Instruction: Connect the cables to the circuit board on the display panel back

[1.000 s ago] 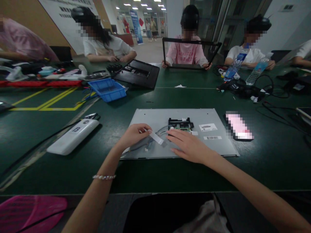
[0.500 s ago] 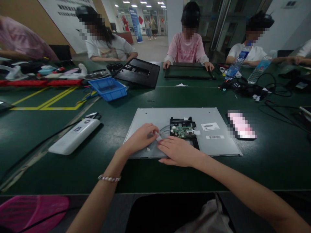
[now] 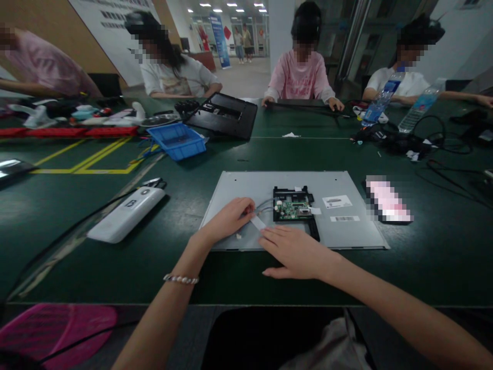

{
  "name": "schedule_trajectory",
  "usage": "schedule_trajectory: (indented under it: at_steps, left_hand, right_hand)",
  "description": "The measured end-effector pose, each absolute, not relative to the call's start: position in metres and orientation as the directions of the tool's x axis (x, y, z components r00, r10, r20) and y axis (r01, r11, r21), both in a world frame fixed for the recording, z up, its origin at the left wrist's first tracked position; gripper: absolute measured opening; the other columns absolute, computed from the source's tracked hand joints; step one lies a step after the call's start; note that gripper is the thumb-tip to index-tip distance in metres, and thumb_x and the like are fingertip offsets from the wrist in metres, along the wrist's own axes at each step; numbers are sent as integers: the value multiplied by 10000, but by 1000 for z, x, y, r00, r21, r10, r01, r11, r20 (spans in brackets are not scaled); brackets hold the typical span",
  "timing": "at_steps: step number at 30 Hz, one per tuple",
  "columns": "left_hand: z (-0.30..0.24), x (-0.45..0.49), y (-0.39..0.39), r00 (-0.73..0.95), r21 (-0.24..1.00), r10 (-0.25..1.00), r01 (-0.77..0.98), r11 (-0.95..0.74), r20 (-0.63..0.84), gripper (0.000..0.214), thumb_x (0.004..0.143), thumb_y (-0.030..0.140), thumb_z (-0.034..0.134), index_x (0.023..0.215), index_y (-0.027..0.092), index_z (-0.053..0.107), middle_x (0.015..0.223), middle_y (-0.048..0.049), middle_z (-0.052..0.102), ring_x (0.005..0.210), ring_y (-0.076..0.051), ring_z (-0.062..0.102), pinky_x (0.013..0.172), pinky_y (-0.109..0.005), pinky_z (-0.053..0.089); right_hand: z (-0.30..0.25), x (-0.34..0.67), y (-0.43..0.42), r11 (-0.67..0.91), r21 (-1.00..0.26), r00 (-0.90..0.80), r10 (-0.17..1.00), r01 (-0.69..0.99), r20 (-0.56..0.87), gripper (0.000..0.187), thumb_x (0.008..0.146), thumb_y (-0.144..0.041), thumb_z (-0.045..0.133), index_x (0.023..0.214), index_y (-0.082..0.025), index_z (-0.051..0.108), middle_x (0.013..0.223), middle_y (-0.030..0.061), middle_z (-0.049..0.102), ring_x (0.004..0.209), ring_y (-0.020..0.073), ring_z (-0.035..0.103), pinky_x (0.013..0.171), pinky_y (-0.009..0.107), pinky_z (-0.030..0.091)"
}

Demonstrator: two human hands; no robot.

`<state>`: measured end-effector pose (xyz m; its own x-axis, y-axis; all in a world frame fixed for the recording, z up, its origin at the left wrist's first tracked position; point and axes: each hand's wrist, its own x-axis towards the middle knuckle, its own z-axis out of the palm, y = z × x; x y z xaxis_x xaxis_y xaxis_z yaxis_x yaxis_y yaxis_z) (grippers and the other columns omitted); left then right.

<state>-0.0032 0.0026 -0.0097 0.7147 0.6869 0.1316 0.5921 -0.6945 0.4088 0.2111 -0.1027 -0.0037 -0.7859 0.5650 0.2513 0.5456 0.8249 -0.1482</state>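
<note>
A flat grey display panel [image 3: 246,181] lies on the green table. Mounted on it is a black bracket [image 3: 314,230] with a green circuit board [image 3: 289,208], from which grey wires [image 3: 266,204] run left. My left hand [image 3: 233,216] pinches the upper end of a short whitish strip of tape [image 3: 258,222] over the panel. At the strip's lower end, my right hand [image 3: 295,252] rests with fingers stretched out, fingertips on or beside the tape and thumb apart. What lies under the left fingers is hidden.
Left of the panel lies a white power bank [image 3: 127,215] with a cable; a phone [image 3: 389,199] lies to the right. Beyond are a blue tray [image 3: 179,144], a black plastic casing [image 3: 225,115] and two tilted bottles [image 3: 381,100]. Several people sit across the table.
My right hand has slid slightly down and right, exposing more of the tape strip. The left hand keeps its pinch. The person opposite has tilted the black frame flatter.
</note>
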Motion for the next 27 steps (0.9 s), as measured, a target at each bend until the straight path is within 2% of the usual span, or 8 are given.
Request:
schedule_trajectory:
  at_steps: [4,11,14,16,20,24,27]
  left_hand:
    - [-9,-2,2,694,404,706,611,-681,140,103,873,220,428,926,187,510,824,-29,525,785,-177,489,725,-306,399]
    - [-7,2,-1,670,390,717,618,-683,193,96,865,210,428,895,190,517,820,-27,523,799,-182,496,732,-314,407]
    - [-3,4,-3,666,373,708,610,-699,235,105,868,194,417,871,190,522,847,-35,527,837,-186,497,768,-326,406]
    - [2,6,-5,656,363,706,610,-705,269,108,879,202,413,861,192,519,865,-38,524,862,-189,496,791,-332,403]
    - [10,8,-12,682,355,678,583,-731,275,145,881,327,476,890,190,522,891,-42,522,882,-198,490,802,-335,403]
    - [12,13,-19,763,354,615,529,-771,199,286,787,436,589,937,194,556,916,-48,548,880,-212,495,787,-343,406]
    - [9,18,-20,802,328,575,506,-798,160,259,767,412,590,904,193,581,873,-47,566,838,-210,501,755,-342,406]
  right_hand:
    - [-1,211,-105,819,-163,-781,574,550,247,528,838,-513,514,1154,-92,533,1257,188,548,1182,280,500,987,414,410]
    - [9,230,-99,826,-211,-780,563,523,273,437,898,-390,467,1235,-114,503,1279,135,547,1193,227,492,1025,385,388]
    - [14,259,-90,769,-263,-694,640,583,331,367,897,-312,476,1239,-184,515,1266,89,563,1183,214,499,1006,411,408]
    - [11,284,-81,679,-335,-580,733,653,357,332,893,-248,466,1218,-225,534,1222,55,591,1135,193,534,967,408,445]
    - [-7,330,-66,553,-445,-398,827,705,398,332,809,-139,516,1114,-243,595,1170,36,607,1092,187,558,964,423,444]
    - [-21,346,-65,523,-475,-381,849,708,366,375,739,-77,544,1064,-248,614,1143,37,603,1056,192,570,922,416,466]
    - [-23,343,-66,512,-470,-380,856,719,351,305,746,-93,567,1002,-247,629,1118,36,604,1027,190,578,887,406,480]
